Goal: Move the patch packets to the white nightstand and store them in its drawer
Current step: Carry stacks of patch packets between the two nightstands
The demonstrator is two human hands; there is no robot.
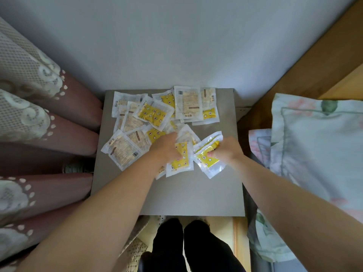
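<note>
Yellow-and-white plastic patch packets point(155, 114) lie in a loose, overlapping pile on the far half of the pale grey-white square tabletop point(186, 197) of the nightstand. Some packets show a yellow face printed with small figures; others show a white back with printed text. The farthest packets reach the rear edge of the tabletop, next to the wall.

The left hand point(167, 148) is at the near edge of the pile. Its fingers are curled down over a yellow-faced packet point(179, 163), whose lower end projects toward the person. The hand is motion-blurred, so exact finger placement cannot be told.

The right hand point(227, 152) is just beside it, on the right. Its fingers and thumb are closed around a bundle of crumpled packets point(208, 160), yellow faces upward. Whether the two held groups touch cannot be told.

A plain pale grey wall point(176, 36) stands behind the nightstand. A mauve curtain point(64, 130) with cream lace trim hangs in folds on the left. A pale green floral pillow point(318, 146) lies on the right, with a brown wooden headboard point(314, 71) beyond it. The person's legs point(196, 248), in black trousers, are below the near edge of the tabletop.
</note>
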